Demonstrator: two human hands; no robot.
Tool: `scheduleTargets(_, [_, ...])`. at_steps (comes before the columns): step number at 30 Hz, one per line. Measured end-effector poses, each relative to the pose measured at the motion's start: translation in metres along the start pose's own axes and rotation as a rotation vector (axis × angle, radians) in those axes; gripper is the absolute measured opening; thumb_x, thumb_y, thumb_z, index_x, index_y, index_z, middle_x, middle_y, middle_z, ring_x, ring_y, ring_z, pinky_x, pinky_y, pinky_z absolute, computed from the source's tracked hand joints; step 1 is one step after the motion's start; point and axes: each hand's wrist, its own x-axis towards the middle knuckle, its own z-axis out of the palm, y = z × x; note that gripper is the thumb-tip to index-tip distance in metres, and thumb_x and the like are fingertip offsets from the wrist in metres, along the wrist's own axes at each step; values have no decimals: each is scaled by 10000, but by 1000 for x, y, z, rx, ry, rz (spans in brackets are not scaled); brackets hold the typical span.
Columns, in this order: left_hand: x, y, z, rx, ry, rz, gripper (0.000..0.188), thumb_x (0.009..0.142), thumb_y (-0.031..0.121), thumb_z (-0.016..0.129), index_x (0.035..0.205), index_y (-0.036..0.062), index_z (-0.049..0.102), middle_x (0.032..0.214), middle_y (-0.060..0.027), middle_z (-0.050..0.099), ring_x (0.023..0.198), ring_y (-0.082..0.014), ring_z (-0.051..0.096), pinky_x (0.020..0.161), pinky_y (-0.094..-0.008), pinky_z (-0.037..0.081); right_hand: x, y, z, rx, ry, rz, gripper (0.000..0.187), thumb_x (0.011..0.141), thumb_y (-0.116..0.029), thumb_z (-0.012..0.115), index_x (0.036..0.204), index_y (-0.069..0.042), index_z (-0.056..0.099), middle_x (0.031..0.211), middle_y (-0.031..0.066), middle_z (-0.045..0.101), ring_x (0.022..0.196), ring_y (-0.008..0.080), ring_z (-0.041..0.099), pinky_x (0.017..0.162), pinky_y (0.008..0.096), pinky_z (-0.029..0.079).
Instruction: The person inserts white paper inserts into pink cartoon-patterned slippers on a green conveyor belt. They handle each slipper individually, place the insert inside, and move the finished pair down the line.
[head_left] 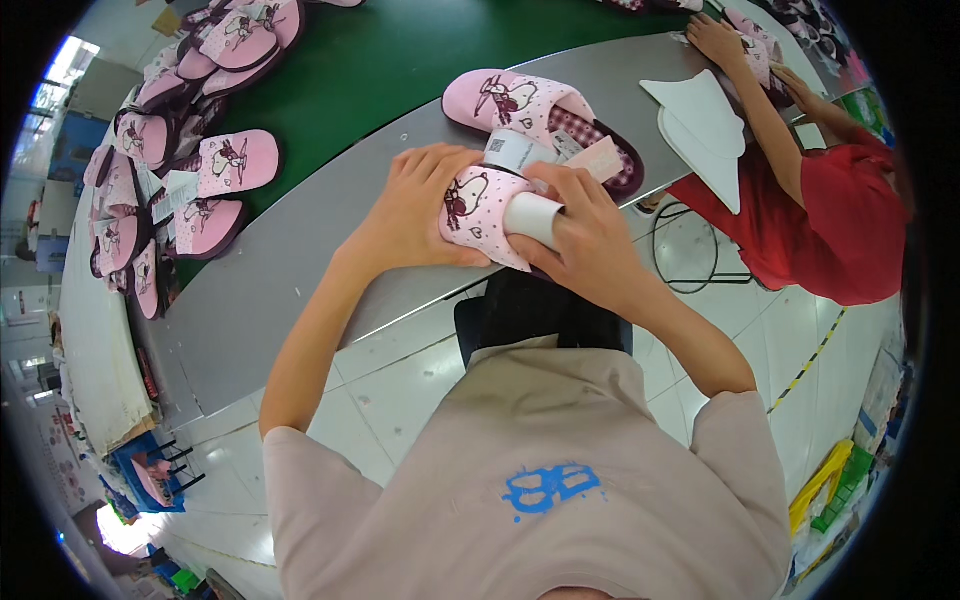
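Slipper (474, 212), one, pink with dark dots and a printed figure: over the near edge of the grey table (330, 225), in both hands. Left hand (425, 205): gripping the toe end, thumb on the near side, fingers over the far side. Right hand (590, 230): fingers and thumb curled about a white roll (535, 219) at the slipper's opening. Second slipper (495, 98), matching, checked lining: on the table just beyond the first; white label (518, 152) between the two, pale pink card (598, 160) over its heel part. White sheets (700, 130), shaped, overlapping: at the table's right edge. Green surface (370, 50): beyond the table. Pile (235, 165) of similar slippers: to the left. Co-worker (835, 220), in red: at right, both hands at further slippers (755, 50).
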Motion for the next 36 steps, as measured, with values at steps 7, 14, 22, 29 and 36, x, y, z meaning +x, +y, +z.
scheduleTargets(7, [3, 3, 5, -104, 31, -66, 1087, 618, 602, 955, 1476, 83, 534, 1424, -129, 585, 1383, -352, 491, 1202, -525, 279, 20, 10, 24, -143, -12, -123, 199, 768, -209, 823, 805, -24, 757, 1526, 144, 507, 1402, 357, 471, 1114, 531, 398])
scheduleTargets(14, [6, 0, 0, -66, 45, -55, 885, 764, 552, 857, 1444, 69, 560, 1396, -135, 607, 1364, -359, 506, 1188, -502, 303, 28, 20, 29, -146, -68, -158, 178, 785, -199, 809, 805, -28, 765, 1460, 141, 561, 1387, 328, 488, 1130, 587, 360])
scheduleTargets(22, [-7, -10, 1, -63, 156, -187, 334, 1046, 229, 505, 1211, 3, 686, 1198, -174, 698, 1120, -362, 627, 989, -422, 474, -32, -9, 3, 167, 120, 177, 356, 823, -182, 844, 1126, -30, 734, 1208, 116, 683, 1163, 331, 626, 992, 457, 493])
scheduleTargets(29, [10, -2, -3, -371, 252, -415, 334, 1065, 251, 514, 980, -23, 684, 889, -79, 664, 823, -194, 596, 788, -320, 479, -17, -29, 34, 231, 80, 70, 320, 809, -144, 816, 1088, -25, 711, 1033, 125, 686, 934, 358, 665, 860, 451, 546])
scheduleTargets(36, [29, 7, -18, -505, 676, -442, 249, 1050, 202, 525, 907, 26, 628, 865, -10, 600, 811, -85, 520, 740, -246, 411, 17, 17, 7, -29, 110, -404, 215, 648, -142, 712, 857, -101, 742, 980, 27, 726, 883, 241, 706, 812, 388, 577])
